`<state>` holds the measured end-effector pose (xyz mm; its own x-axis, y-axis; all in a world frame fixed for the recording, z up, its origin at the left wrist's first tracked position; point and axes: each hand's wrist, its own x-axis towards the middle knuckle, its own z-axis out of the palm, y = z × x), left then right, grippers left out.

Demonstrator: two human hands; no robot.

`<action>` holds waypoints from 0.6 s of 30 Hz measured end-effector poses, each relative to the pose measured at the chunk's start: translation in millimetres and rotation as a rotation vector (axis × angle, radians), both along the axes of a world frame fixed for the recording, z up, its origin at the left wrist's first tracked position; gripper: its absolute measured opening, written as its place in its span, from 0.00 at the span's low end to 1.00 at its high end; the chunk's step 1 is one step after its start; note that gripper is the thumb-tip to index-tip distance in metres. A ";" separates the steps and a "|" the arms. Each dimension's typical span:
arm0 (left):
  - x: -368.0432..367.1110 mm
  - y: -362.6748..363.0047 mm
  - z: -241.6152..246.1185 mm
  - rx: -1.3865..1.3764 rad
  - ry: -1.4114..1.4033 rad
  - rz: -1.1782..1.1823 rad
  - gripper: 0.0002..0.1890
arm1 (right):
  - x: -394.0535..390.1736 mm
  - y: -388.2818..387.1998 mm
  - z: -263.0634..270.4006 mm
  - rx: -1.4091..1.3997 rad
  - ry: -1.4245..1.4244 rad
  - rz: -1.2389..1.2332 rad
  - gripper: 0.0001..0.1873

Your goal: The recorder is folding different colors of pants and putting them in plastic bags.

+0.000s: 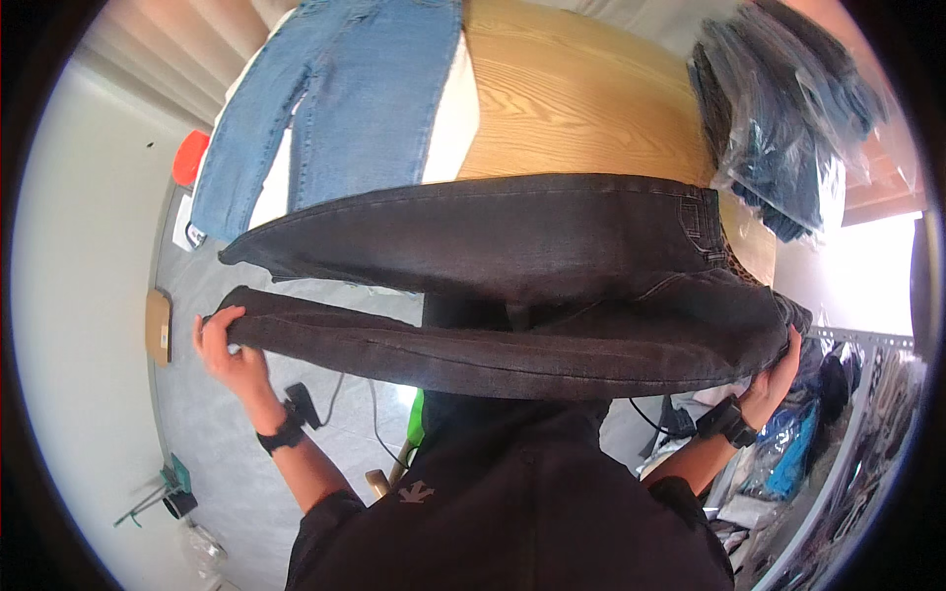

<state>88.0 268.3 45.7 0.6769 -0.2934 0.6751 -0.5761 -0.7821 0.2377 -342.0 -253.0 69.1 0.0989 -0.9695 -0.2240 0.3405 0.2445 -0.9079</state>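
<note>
A pair of black denim jeans [517, 244] stretches sideways before me, partly over the near edge of a wood-grain table [584, 103]. Its waistband is to the right and its leg ends to the left. My left hand [230, 347] grips the hem of the nearer leg. At the waistband's near corner, my right hand [776, 369] holds the cloth, its fingers partly hidden behind it. The farther leg lies along the table edge, its end hanging free. Beyond it, blue jeans [369, 96] lie on a white sheet [454, 111] on the table.
Clear plastic bags of folded jeans [791, 125] are stacked at the back right. A metal rack [835, 473] with garments and bagged items stands at the lower right. An orange-red object [191, 157] is by the left wall. Cables hang near my body, over the grey floor [222, 436].
</note>
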 end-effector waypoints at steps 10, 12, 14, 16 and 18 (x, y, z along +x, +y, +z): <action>104.1 12.1 -39.9 -0.107 0.382 0.048 0.10 | 73.0 -30.8 34.2 -0.146 0.240 0.290 0.18; 120.1 6.3 -42.7 -0.078 0.377 0.051 0.10 | 99.3 -26.0 29.7 -0.196 0.411 0.304 0.28; 140.1 7.5 -57.2 -0.067 0.464 0.063 0.10 | 107.9 -49.0 14.5 -0.378 0.809 0.422 0.35; 151.8 5.2 -67.6 -0.094 0.488 0.028 0.10 | 106.3 -70.1 -11.3 -0.597 1.128 0.436 0.38; 155.0 1.1 -69.0 -0.115 0.600 0.061 0.13 | 104.5 -84.8 -30.8 -0.822 1.443 0.444 0.41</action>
<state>243.0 269.4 -23.4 0.9619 -0.1905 0.1959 -0.2709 -0.7594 0.5916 -237.5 -337.8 38.3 0.5511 -0.8230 0.1373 -0.7611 -0.5633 -0.3216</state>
